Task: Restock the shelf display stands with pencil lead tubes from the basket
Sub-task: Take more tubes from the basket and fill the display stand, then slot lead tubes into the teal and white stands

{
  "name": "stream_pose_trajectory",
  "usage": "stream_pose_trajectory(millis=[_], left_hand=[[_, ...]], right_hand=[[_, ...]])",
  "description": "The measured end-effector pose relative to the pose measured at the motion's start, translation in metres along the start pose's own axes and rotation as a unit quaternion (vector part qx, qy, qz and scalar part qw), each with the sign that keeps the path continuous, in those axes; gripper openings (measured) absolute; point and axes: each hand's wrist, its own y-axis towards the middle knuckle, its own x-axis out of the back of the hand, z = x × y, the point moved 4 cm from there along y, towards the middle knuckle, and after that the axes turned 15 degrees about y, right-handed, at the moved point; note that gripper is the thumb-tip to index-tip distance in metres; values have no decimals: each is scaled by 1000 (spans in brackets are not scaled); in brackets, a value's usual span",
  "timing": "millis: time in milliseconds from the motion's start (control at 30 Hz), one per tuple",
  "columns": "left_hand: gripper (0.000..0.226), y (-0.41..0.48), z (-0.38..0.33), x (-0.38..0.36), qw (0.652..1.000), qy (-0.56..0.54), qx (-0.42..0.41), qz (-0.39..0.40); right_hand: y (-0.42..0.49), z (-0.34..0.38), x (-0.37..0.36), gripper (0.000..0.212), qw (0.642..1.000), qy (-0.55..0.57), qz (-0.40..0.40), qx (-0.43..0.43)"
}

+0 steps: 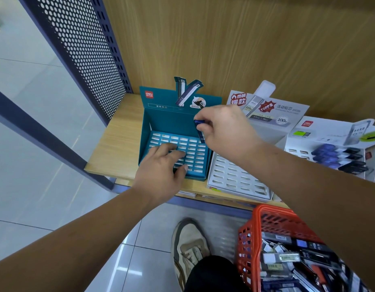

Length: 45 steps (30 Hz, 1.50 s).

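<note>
A teal display stand (161,121) with a grid of slots sits on the wooden shelf. My left hand (161,167) lies flat on its slotted top, fingers spread, thumb near the front rim. My right hand (224,127) pinches a dark blue pencil lead tube (200,128) over the stand's back right corner, the tube pointing down toward the slots. A red basket (266,220) at the lower right holds several lead tubes (292,256).
A white slotted stand (235,178) sits right of the teal one, and a third stand (338,154) with blue and black tubes is further right. The wooden shelf (117,144) ends at a perforated dark side panel (83,45). My shoe (188,245) rests on the tiled floor.
</note>
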Motion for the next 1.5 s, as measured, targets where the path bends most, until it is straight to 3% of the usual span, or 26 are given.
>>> stream_pose_trajectory(millis=[633, 967, 1167, 1267, 1367, 1500], left_hand=[[48, -3, -1, 2, 1000, -2, 0, 8], [51, -2, -2, 6, 1000, 0, 6, 26], [46, 0, -2, 8, 1000, -1, 2, 31], [43, 4, -5, 11, 999, 8, 2, 41], [46, 5, -15, 24, 999, 2, -2, 48], [44, 2, -33, 60, 997, 1, -17, 71]], right_hand=[[-14, -6, 10, 10, 1000, 8, -14, 8], [-1, -6, -9, 17, 995, -85, 42, -32], [-2, -12, 3, 16, 998, -45, -27, -35], [-8, -3, 4, 14, 993, -112, -28, 5], [-15, 2, 13, 23, 986, -162, -28, -19], [-50, 8, 46, 33, 989, -124, -77, -37]])
